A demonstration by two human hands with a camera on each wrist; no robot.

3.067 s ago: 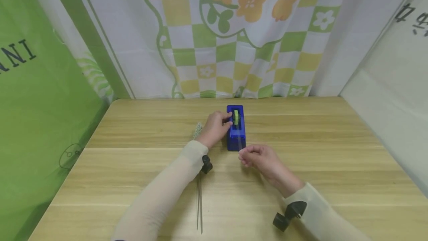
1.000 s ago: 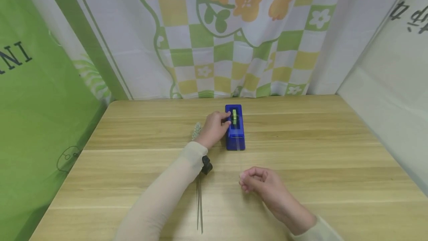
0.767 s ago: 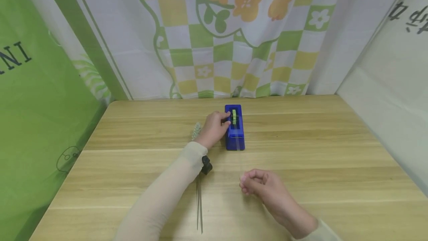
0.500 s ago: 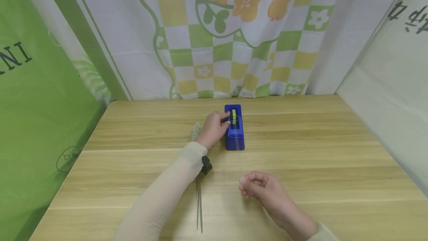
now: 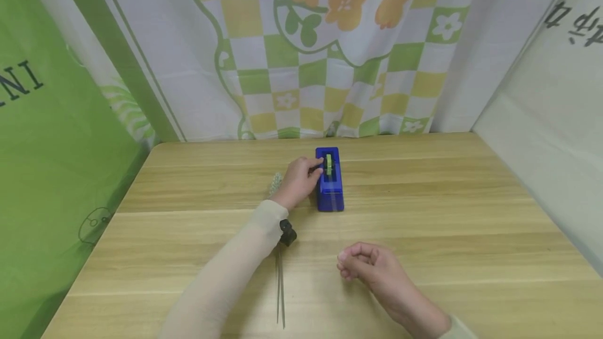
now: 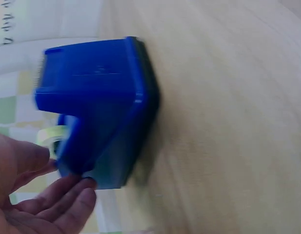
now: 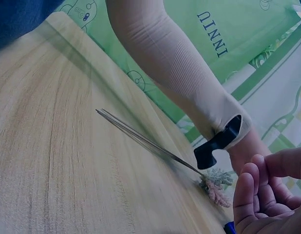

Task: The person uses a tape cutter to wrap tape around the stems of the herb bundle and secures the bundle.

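Note:
A blue tape dispenser with a yellow-green roll stands on the table. My left hand holds it at its left side; in the left wrist view the fingers of that hand lie against the side of the dispenser, with the thumb near the roll. My right hand is nearer to me, thumb and index finger pinched together at the end of a faint clear tape strip running from the dispenser. In the right wrist view the strip cannot be made out at the right fingers.
Left of the dispenser, a small flower bunch with long thin stems lies on the wooden table, partly under my left forearm. Its pinkish and green heads show in the right wrist view. A patterned curtain hangs behind the table.
My right hand has moved from beside the dispenser's front toward me, lengthening the tape strip; lately it has slowed almost to a stop. My left hand has stayed at the dispenser.

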